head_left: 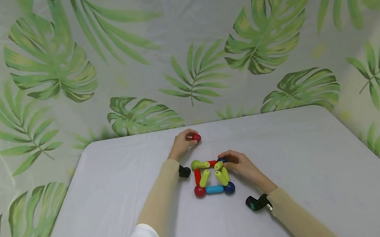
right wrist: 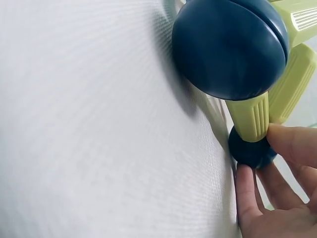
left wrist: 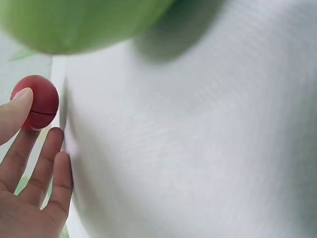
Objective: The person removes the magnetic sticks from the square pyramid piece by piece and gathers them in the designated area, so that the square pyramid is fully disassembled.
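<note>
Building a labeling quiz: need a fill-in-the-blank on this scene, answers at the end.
1. The held ball in the left hand is ____.
2. The far-right corner ball, touched by the right hand, is dark ____.
3. The light-blue rod runs from the near-right ball to a near-left ball colored ____.
4. The leaves on the backdrop are mostly ____.

Missing words: red; blue; red; green.

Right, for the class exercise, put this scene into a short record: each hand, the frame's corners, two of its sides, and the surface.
Left hand: pinches a loose red ball
Right hand: holds the far-right blue ball
Near corners: red corner ball left, near blue ball right
Far-left corner: green ball
Near side: light blue stick
Left side: red stick
Surface: white table
</note>
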`<state>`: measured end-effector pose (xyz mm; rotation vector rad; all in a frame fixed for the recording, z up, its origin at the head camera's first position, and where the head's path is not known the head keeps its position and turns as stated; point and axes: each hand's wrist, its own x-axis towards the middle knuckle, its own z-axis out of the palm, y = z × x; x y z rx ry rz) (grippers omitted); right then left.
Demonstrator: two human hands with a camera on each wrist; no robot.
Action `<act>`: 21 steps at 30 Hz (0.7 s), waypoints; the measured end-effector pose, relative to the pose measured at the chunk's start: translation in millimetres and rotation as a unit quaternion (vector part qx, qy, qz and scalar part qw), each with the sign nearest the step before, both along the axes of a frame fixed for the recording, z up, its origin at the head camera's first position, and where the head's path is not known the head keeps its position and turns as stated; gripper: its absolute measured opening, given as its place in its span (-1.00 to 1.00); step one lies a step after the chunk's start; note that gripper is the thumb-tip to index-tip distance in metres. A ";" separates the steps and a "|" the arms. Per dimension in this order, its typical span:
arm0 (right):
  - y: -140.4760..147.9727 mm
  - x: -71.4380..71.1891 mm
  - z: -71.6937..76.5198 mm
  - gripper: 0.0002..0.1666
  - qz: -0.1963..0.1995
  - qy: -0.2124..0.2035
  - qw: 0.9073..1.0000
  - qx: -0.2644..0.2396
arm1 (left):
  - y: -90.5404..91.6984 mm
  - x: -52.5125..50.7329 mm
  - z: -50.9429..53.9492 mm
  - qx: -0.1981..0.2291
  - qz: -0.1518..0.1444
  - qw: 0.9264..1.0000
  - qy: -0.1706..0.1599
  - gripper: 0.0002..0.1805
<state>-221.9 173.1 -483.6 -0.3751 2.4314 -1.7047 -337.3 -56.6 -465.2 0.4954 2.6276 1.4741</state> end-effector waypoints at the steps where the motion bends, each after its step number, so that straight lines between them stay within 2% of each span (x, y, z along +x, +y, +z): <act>1: 0.1 0.5 0.3 -0.65 0.003 0.004 1.000 -0.002 | 0.9 -0.7 -0.9 -0.004 -0.001 1.000 0.001 -0.67; 6: 0.7 2.5 0.8 -0.64 0.007 0.007 1.000 -0.005 | 0.8 -1.0 -3.1 -0.012 -0.011 1.000 0.002 -0.63; 10: -0.9 1.3 0.4 -0.64 0.006 0.003 1.000 -0.008 | -9.2 4.3 -0.9 0.023 -0.003 1.000 0.002 -0.54; 13: -2.0 1.1 -0.3 -0.64 0.009 0.001 1.000 -0.008 | -18.9 13.5 2.1 0.060 -0.005 0.998 0.012 -0.55; 15: -2.1 1.1 -0.9 -0.64 0.007 0.000 1.000 -0.004 | -24.8 22.2 3.7 0.085 -0.037 0.995 0.020 -0.61; 17: -1.4 0.7 -1.9 -0.64 0.003 0.000 1.000 0.002 | -29.8 33.7 5.8 0.100 -0.095 0.990 0.020 -0.67; 19: -0.3 -0.2 -3.1 -0.65 0.000 0.001 1.000 0.004 | -32.8 45.8 6.8 0.098 -0.160 0.982 0.011 -0.72; 21: 1.0 -1.3 -4.1 -0.64 0.000 0.002 1.000 0.003 | -33.0 58.0 8.0 0.075 -0.209 0.975 0.003 -0.74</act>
